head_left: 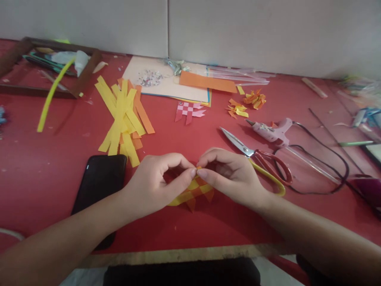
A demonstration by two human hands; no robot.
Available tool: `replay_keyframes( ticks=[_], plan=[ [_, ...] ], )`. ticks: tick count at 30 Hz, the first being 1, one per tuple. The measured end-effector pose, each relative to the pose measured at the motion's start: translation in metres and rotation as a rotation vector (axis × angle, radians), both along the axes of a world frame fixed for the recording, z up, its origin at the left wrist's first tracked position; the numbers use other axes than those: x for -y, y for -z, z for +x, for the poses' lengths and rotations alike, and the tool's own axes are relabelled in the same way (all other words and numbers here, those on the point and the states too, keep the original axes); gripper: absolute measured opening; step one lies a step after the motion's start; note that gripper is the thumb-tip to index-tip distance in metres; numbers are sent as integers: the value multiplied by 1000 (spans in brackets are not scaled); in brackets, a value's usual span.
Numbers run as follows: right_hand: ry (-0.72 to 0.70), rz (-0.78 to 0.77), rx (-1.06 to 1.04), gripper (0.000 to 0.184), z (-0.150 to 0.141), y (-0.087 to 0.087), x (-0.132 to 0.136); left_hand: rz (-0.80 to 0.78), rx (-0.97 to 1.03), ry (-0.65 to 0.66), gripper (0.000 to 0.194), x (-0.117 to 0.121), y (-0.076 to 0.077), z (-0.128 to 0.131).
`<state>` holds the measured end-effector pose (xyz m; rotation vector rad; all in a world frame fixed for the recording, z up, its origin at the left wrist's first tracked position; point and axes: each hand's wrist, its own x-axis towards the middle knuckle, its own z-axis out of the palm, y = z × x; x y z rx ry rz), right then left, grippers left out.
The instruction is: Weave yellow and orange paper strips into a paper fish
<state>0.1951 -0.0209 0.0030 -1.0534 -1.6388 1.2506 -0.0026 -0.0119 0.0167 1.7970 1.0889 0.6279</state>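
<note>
Noted at 6 o'clock from mid-view: yellow-orange woven paper piece (195,190), pinched at upper edge by thumbs and forefingers of left hand (159,176) and right hand (235,174). Sighted: 1 pink paper fish (187,109) at 12, scissors (247,151) at 3, phone (102,180) at 8.

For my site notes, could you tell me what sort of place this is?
Probably a craft worktable: there are paper strips, scissors and a glue gun on a red tabletop.

Woven paper (195,191) between both hands (162,178)
</note>
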Motion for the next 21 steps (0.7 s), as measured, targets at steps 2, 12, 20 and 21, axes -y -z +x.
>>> replay_keyframes(
  ticks=[2, 12, 20, 21],
  plan=[
    [3, 13, 1, 9, -1, 1, 1, 8, 1, 4, 17, 0, 0, 0],
    [12, 82, 2, 6, 1, -1, 0, 35, 62, -11, 7, 1, 1, -1],
    [38, 239, 79, 2, -1, -1, 2, 95, 60, -26, 4, 3, 0, 0],
    [41, 246, 79, 2, -1, -1, 2, 103, 62, -28, 4, 3, 0, 0]
  ],
)
